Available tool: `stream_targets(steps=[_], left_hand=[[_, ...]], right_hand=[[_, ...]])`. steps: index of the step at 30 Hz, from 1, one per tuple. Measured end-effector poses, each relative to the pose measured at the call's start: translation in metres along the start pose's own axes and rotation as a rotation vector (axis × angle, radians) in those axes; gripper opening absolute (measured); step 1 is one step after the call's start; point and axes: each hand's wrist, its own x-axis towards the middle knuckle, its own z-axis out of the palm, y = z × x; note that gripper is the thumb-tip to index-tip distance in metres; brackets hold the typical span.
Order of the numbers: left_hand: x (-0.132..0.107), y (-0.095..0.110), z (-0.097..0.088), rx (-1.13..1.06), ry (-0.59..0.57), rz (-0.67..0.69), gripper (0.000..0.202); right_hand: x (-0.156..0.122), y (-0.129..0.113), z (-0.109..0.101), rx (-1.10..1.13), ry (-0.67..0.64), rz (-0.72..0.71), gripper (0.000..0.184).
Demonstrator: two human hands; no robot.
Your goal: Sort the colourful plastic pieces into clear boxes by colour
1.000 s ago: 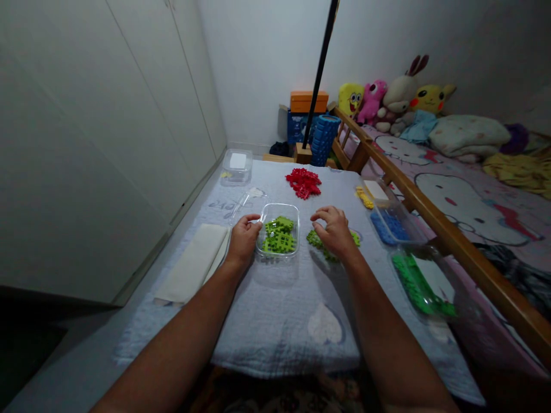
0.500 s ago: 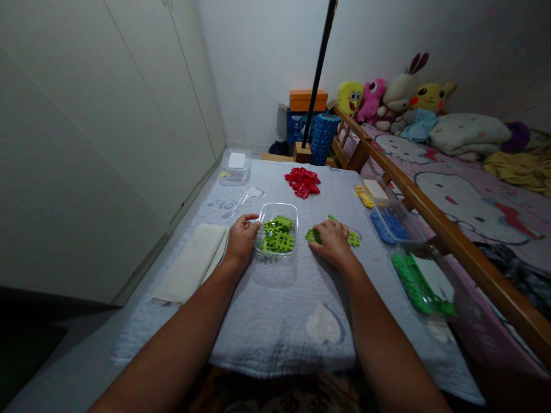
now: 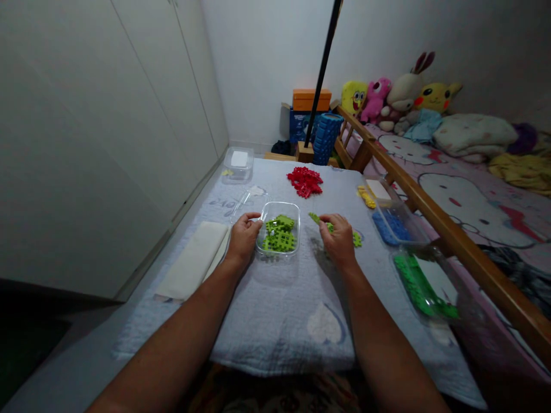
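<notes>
A clear plastic box (image 3: pixel 298 229) stands in the middle of the table with several light-green lattice building pieces (image 3: pixel 282 234) inside. My left hand (image 3: pixel 244 236) grips the box by its left wall, thumb and fingers at the rim. Right of the box, my right hand (image 3: pixel 338 236) pinches a light-green lattice building piece (image 3: pixel 314 218), raised and tilted toward the box. Other light-green pieces (image 3: pixel 357 238) lie on the cloth under and beside this hand, partly hidden by it.
Red lattice pieces (image 3: pixel 305 181) lie heaped farther back. Clear boxes with yellow, blue (image 3: pixel 391 227) and green pieces (image 3: pixel 417 287) line the right edge by the wooden bed rail (image 3: pixel 413 209). A folded cream cloth (image 3: pixel 193 261) and another clear box (image 3: pixel 238 164) are at left.
My right hand has lifted a light-green piece off the cloth, its fingers now closed on it. My left hand stays on the box.
</notes>
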Motion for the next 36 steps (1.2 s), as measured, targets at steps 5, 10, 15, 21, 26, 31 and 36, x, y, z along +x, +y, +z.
stream_targets(steps=[5,10,15,21,26,31,36], left_hand=[[0.0,0.0,0.0,0.0,-0.003,0.006,0.04],[-0.002,0.005,0.001,0.002,-0.003,0.003,0.039],[-0.001,0.004,0.002,0.003,0.003,0.006,0.039],[0.0,0.002,0.0,0.032,0.006,0.011,0.04],[-0.002,0.005,0.001,0.034,0.004,0.012,0.04],[-0.002,0.005,0.001,0.033,0.0,0.017,0.039],[0.0,0.002,0.0,0.046,0.005,0.019,0.039]], right_hand=[[-0.003,-0.021,-0.002,0.318,0.133,0.005,0.018],[-0.01,-0.044,0.008,0.401,0.044,-0.056,0.016],[-0.015,-0.055,0.023,0.281,-0.081,-0.081,0.015],[-0.014,-0.059,0.033,0.117,-0.291,-0.081,0.009],[-0.015,-0.056,0.035,0.071,-0.356,-0.138,0.015],[-0.014,-0.046,0.029,0.04,-0.271,-0.189,0.02],[0.002,-0.018,0.004,0.004,-0.153,-0.127,0.021]])
